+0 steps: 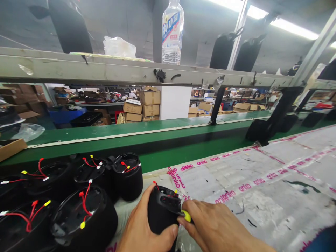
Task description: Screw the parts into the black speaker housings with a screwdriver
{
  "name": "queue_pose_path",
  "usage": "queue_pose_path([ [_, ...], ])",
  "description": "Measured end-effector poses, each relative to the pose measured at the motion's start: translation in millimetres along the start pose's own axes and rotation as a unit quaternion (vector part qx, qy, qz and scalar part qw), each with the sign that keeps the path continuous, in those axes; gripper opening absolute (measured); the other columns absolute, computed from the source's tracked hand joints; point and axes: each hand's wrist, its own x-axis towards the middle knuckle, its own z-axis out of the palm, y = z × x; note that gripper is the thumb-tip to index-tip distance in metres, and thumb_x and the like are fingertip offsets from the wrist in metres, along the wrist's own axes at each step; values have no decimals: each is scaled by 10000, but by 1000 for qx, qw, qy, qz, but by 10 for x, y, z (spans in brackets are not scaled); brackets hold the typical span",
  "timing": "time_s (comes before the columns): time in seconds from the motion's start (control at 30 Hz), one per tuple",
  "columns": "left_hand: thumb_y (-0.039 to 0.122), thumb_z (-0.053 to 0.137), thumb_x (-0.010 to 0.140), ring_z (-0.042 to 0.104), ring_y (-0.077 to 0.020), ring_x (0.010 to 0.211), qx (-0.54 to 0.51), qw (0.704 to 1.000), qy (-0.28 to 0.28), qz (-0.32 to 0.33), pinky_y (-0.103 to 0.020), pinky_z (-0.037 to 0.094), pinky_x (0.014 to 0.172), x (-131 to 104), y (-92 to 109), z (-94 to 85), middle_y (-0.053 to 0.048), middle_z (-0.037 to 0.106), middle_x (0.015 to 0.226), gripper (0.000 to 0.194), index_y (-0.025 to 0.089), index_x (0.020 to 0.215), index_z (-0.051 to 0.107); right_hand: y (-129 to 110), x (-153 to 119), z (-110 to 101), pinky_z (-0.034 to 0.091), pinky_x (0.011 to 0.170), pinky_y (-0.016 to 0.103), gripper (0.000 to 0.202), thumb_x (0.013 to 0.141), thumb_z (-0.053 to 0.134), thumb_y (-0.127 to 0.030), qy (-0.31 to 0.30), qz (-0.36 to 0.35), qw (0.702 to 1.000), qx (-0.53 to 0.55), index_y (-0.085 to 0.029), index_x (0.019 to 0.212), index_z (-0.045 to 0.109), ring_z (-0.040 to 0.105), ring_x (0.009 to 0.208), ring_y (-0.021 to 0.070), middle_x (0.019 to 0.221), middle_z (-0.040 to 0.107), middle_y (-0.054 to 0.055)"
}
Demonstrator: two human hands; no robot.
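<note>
In the head view my left hand (pixel 147 224) is closed around a black cylindrical housing (pixel 161 213), tilted, with an oblong recess near its top edge. Red wires with small red and yellow connectors poke out of its open top. Against the right side of that rim, my right hand (pixel 210 220) pinches a small tool with a yellow handle (pixel 186 215); the fingers hide most of it, so I cannot tell its exact kind. Close by on the left stand several similar black housings (pixel 105 224), open at the top, with red wires and white, red and yellow connectors.
The worktable (pixel 262 196) has a grey-white covering with pink-lettered tape and dark scraps. Behind it runs a green conveyor (pixel 168 157). Overhead, a metal shelf beam (pixel 118 71) carries a plastic bottle (pixel 172 35). A black post (pixel 280 112) stands on the right.
</note>
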Motion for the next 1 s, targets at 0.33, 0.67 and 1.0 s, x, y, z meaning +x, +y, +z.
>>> queue_pose_path([
  [0.33, 405, 641, 636, 549, -382, 1340, 5, 1000, 21, -5, -568, 349, 1171, 11, 14, 13, -200, 629, 1405, 871, 76, 1422, 457, -27, -32, 60, 335, 374, 344, 53, 980, 439, -208, 35, -1, 995, -88, -240, 968, 399, 640, 463, 215, 662, 598, -19],
  [0.67, 393, 639, 637, 570, -400, 1322, 41, 998, 38, -9, -586, 390, 1141, 3, -24, 56, -185, 648, 1387, 867, 116, 1440, 466, -46, -3, -12, 197, 395, 362, 145, 883, 529, -191, 14, -16, 991, -130, -237, 948, 409, 586, 415, 217, 625, 587, -10],
  [1.0, 370, 724, 619, 595, -409, 1259, 1, 1000, 2, -1, -574, 393, 1116, 62, 9, -30, -151, 686, 1324, 808, 176, 1377, 520, 30, 29, 16, 309, 398, 328, 70, 993, 470, -216, -1, -23, 1000, 9, -226, 931, 499, 655, 479, 213, 687, 666, -5],
])
